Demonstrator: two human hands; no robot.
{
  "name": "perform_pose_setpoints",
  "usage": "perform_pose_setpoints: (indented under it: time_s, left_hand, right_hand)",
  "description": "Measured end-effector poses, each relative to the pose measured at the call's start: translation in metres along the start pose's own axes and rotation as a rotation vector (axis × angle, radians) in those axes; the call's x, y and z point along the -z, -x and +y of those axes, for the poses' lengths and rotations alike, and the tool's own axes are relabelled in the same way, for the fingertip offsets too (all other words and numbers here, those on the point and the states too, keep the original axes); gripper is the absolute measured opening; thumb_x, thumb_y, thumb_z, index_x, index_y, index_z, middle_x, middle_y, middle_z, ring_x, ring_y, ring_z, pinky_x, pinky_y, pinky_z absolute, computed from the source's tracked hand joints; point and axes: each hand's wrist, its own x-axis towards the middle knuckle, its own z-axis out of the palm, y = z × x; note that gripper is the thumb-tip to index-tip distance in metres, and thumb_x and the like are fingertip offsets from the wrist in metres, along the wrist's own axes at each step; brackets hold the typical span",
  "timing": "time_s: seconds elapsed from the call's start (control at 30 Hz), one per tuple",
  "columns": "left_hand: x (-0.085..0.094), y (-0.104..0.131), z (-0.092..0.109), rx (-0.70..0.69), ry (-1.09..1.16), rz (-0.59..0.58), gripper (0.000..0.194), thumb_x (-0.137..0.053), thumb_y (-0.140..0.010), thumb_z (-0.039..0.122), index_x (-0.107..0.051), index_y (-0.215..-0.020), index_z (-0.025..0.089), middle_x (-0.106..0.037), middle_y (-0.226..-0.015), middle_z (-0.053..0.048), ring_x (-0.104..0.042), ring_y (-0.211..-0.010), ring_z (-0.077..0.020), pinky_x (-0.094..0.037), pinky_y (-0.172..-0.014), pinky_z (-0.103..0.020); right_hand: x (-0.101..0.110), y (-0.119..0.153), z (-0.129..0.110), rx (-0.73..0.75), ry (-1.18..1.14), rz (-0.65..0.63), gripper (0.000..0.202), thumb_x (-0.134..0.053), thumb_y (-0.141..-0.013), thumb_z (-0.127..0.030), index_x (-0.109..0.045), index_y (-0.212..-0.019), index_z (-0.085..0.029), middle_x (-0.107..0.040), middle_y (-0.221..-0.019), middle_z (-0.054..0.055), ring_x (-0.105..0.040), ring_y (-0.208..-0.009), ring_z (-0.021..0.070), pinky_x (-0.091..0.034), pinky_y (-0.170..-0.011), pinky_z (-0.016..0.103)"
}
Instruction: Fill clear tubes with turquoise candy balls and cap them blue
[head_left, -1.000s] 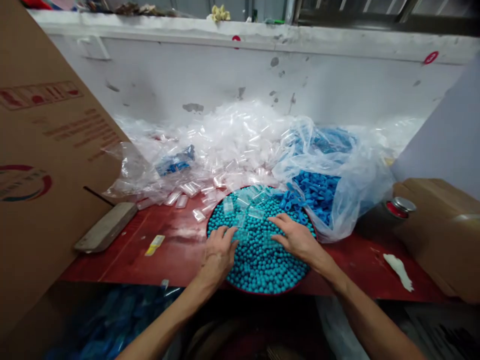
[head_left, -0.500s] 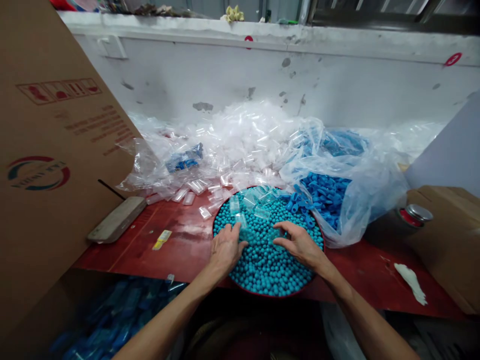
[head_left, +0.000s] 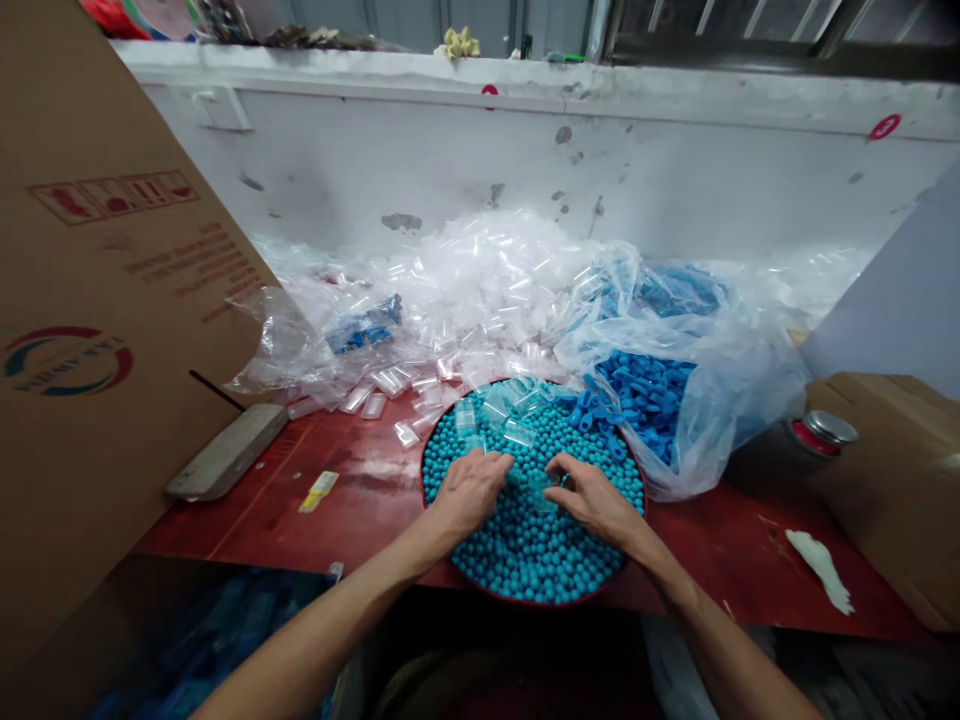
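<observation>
A round red tray [head_left: 645,480] full of small turquoise beads [head_left: 540,565] stands at the table's front edge. Over its left half is my left hand [head_left: 474,490], fingers bunched and pointing down at the beads; whatever they pinch is hidden. My right hand [head_left: 592,497], on the right half, grips a small clear plastic case [head_left: 544,492] between thumb and forefinger. Several similar clear cases [head_left: 519,432] rest on the beads behind my hands. Blue plastic clips [head_left: 589,408] spill onto the tray's right back side.
Clear cases [head_left: 495,270] are heaped along the wall. An open plastic bag [head_left: 750,400] holds blue clips. Cardboard boxes stand left [head_left: 75,270] and right [head_left: 892,480]. A grey block [head_left: 229,455], a lidded jar [head_left: 829,430] and a white scrap [head_left: 820,570] lie about.
My left hand has moved right, toward my right hand, and its fingers have come together. My right hand stays nearly in place with the clear case. The view has tilted slightly.
</observation>
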Motion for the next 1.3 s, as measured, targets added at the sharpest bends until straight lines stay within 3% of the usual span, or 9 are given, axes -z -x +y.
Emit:
perform_pose_setpoints:
  time_s: [0.23,0.33,0.53,0.73,0.8,0.9,1.07,1.2,1.3]
  left_hand:
    - [-0.006,0.007,0.003,0.019,0.824,-0.024,0.032,-0.034,-0.078,0.011,-0.040,-0.108,0.018,-0.055,-0.094,-0.002,-0.052,-0.080,-0.0124,-0.042,-0.072,-0.024]
    - [-0.006,0.011,0.009,0.023,0.966,-0.090,0.039,-0.039,-0.072,0.009,-0.035,-0.110,0.018,-0.053,-0.090,-0.001,-0.051,-0.076,-0.0115,-0.043,-0.068,-0.023]
    - [-0.016,0.015,0.024,0.180,0.670,0.085,0.034,-0.052,-0.070,0.022,-0.039,-0.101,0.019,-0.053,-0.085,-0.001,-0.052,-0.075,-0.0148,-0.041,-0.068,-0.027]
    - [-0.021,0.024,0.022,0.125,0.321,0.076,0.031,-0.051,-0.072,0.020,-0.046,-0.102,0.022,-0.054,-0.097,-0.004,-0.047,-0.094,-0.0214,-0.035,-0.081,-0.035]
    - [-0.020,0.025,0.019,0.151,0.339,0.072,0.031,-0.051,-0.072,0.021,-0.046,-0.103,0.022,-0.054,-0.096,-0.005,-0.046,-0.093,-0.0222,-0.035,-0.082,-0.037]
    - [-0.017,0.024,0.014,0.133,0.599,0.078,0.032,-0.048,-0.075,0.020,-0.043,-0.106,0.021,-0.054,-0.094,-0.004,-0.049,-0.087,-0.0184,-0.038,-0.079,-0.033]
    - [-0.012,0.021,0.005,0.050,0.938,0.033,0.030,-0.046,-0.075,0.016,-0.039,-0.103,0.019,-0.053,-0.090,-0.002,-0.052,-0.081,-0.0141,-0.042,-0.075,-0.029]
    - [-0.018,0.022,0.006,0.013,0.723,0.144,0.031,-0.047,-0.072,0.013,-0.041,-0.102,0.019,-0.051,-0.102,-0.007,-0.050,-0.096,-0.0191,-0.041,-0.084,-0.038]
    - [-0.027,0.023,0.011,-0.037,0.446,0.223,0.034,-0.045,-0.070,0.009,-0.043,-0.102,0.018,-0.035,-0.128,-0.012,-0.032,-0.120,-0.0245,-0.030,-0.097,-0.046]
  right_hand:
    - [-0.024,0.001,-0.002,-0.067,-0.324,0.067,0.010,-0.051,-0.073,-0.022,-0.047,-0.082,-0.021,-0.054,-0.061,-0.004,-0.053,-0.055,0.0124,-0.042,-0.050,0.023]
    - [-0.036,0.000,0.000,-0.096,-0.447,0.100,0.011,-0.051,-0.073,-0.024,-0.046,-0.082,-0.022,-0.053,-0.061,-0.004,-0.054,-0.058,0.0136,-0.044,-0.048,0.023]
    - [-0.046,0.008,-0.001,-0.115,-0.538,0.089,0.013,-0.052,-0.073,-0.025,-0.047,-0.084,-0.021,-0.054,-0.075,-0.002,-0.054,-0.058,0.0107,-0.045,-0.050,0.022]
    - [-0.004,-0.005,-0.009,0.049,-0.055,-0.155,0.015,-0.048,-0.075,-0.018,-0.059,-0.085,-0.020,-0.062,-0.081,0.000,-0.057,-0.078,0.0155,-0.043,-0.075,0.028]
    - [0.006,-0.023,-0.013,0.040,0.075,-0.035,0.019,-0.043,-0.079,-0.020,-0.060,-0.089,-0.019,-0.063,-0.085,0.002,-0.057,-0.082,0.0162,-0.042,-0.077,0.028]
    - [0.004,-0.054,-0.015,0.019,0.308,0.136,0.026,-0.046,-0.080,-0.026,-0.055,-0.103,-0.017,-0.059,-0.101,0.007,-0.054,-0.094,0.0189,-0.039,-0.082,0.029]
    - [-0.016,-0.074,-0.010,-0.040,0.625,0.099,0.038,-0.054,-0.076,-0.027,-0.049,-0.113,-0.019,-0.055,-0.103,0.010,-0.055,-0.091,0.0223,-0.042,-0.074,0.030]
    - [-0.007,-0.058,0.002,0.011,0.571,0.127,0.038,-0.053,-0.077,-0.024,-0.048,-0.115,-0.022,-0.055,-0.095,0.006,-0.054,-0.087,0.0188,-0.041,-0.074,0.027]
    - [0.003,-0.040,0.010,0.097,0.437,0.033,0.033,-0.047,-0.079,-0.015,-0.053,-0.111,-0.021,-0.056,-0.085,0.004,-0.053,-0.080,0.0152,-0.041,-0.074,0.026]
